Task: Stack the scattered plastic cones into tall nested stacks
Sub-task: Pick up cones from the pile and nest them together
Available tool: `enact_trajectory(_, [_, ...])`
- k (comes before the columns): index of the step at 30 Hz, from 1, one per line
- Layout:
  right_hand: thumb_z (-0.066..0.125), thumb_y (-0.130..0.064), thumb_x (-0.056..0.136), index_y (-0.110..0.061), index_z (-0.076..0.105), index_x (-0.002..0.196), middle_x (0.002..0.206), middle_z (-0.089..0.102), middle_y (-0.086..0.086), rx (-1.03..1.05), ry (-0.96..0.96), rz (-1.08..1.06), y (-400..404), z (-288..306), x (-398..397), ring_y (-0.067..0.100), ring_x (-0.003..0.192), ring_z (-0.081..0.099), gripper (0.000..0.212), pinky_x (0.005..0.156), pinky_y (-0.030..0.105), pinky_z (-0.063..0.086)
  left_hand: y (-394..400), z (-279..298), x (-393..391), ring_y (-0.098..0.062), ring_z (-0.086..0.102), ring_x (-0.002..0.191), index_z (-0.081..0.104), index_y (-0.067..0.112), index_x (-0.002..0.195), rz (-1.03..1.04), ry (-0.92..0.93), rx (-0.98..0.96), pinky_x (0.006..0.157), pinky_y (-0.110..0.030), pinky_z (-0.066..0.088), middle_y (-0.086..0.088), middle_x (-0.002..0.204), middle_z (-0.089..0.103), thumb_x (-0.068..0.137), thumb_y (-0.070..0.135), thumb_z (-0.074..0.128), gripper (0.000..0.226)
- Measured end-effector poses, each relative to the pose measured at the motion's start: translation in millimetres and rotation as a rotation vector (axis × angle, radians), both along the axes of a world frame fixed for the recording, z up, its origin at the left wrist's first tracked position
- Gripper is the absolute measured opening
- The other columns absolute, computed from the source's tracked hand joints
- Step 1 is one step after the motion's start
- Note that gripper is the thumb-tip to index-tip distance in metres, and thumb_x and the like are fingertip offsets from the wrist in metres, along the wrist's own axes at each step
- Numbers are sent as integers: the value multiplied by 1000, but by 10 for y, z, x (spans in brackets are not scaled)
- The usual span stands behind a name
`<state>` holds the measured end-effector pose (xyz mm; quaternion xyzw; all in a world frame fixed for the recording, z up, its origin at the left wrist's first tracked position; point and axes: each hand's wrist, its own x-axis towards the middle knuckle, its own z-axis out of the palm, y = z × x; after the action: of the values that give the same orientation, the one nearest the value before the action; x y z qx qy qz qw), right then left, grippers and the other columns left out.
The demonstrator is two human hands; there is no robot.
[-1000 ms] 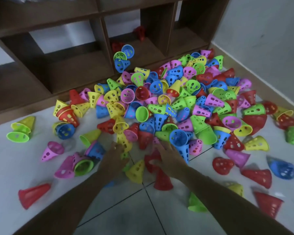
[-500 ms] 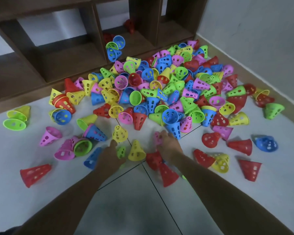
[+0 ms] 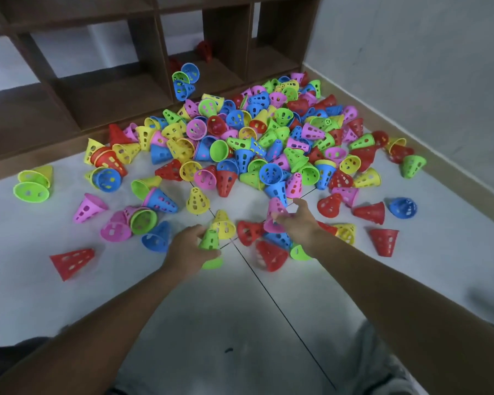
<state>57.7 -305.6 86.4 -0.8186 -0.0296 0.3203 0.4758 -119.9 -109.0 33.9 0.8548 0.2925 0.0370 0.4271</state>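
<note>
A big heap of perforated plastic cones in red, blue, green, yellow and pink covers the floor in front of me. My left hand grips an upright green cone at the heap's near edge. My right hand holds a pink cone, lifted a little above a blue cone. A yellow cone stands between the two hands. Red cones lie just below my right hand.
A dark wooden shelf unit stands behind the heap, with a few cones in one compartment. A grey wall with a skirting board runs along the right. Loose cones lie scattered left and right on the pale tiled floor.
Both hands have drawn back toward me from the heap. My left hand has taken hold of the green cone and my right has picked up the pink cone.
</note>
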Motion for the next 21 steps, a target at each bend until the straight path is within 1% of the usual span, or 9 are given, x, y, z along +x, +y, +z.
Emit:
enact_trajectory(2, [68,-28,93,-22,19,152,131,56,8,47,23,-26,-121,62,-140,22,97,64,77,74,24,48,-153,-27,-133,-12,59,78,59,26,81,-43,6,-48,64,-26,45,4,83,65,63,22,90,36])
enact_trajectory(3, [69,-29,93,-22,19,152,136,53,9,67,39,-37,-181,64,-217,20,97,64,78,75,22,50,-237,-57,-206,-11,60,76,62,25,82,-53,8,-78,67,-27,48,5,82,66,62,20,91,36])
enact_trajectory(5, [73,-34,89,-21,20,153,139,52,12,77,38,-60,-293,4,-387,22,106,63,84,90,34,53,-407,-137,-353,-7,61,72,67,23,89,-68,8,-114,72,-29,52,5,83,69,61,16,91,38])
enact_trajectory(7, [76,-36,85,-22,23,153,137,54,10,87,45,-81,-397,-70,-582,24,115,61,87,101,42,49,-563,-226,-484,-6,62,78,70,21,99,-86,17,-120,77,-28,52,5,91,69,62,11,90,43])
enact_trajectory(10, [74,-25,89,-19,29,149,122,64,2,125,71,-68,-513,-140,-865,19,112,62,75,96,34,49,-753,-371,-641,-15,65,94,71,21,109,-110,39,-133,89,-33,53,5,102,69,62,13,87,50])
enact_trajectory(13, [72,-17,91,-20,25,152,115,66,-2,141,87,-60,-577,-174,-1102,13,104,62,77,101,35,45,-906,-481,-755,-12,66,95,71,22,108,-129,35,-117,91,-35,53,8,104,70,59,25,77,50])
enact_trajectory(16, [72,-10,89,-24,30,148,107,64,-7,156,70,-51,-602,-189,-1274,3,90,59,73,88,26,45,-953,-546,-783,-13,66,96,69,22,108,-144,31,-81,91,-35,53,7,105,69,59,27,73,50])
enact_trajectory(18, [73,-6,88,-25,29,147,106,62,-7,168,48,-25,-586,-179,-1364,-1,86,57,75,74,16,44,-913,-543,-778,-17,65,99,67,20,113,-178,56,-43,92,-36,52,3,109,69,60,23,79,54])
enact_trajectory(21, [76,-4,84,-23,24,150,101,58,-9,173,29,-3,-499,-174,-1472,4,87,60,86,58,7,44,-781,-489,-776,-21,61,105,65,16,120,-237,106,29,93,-30,48,-2,117,65,63,14,89,62])
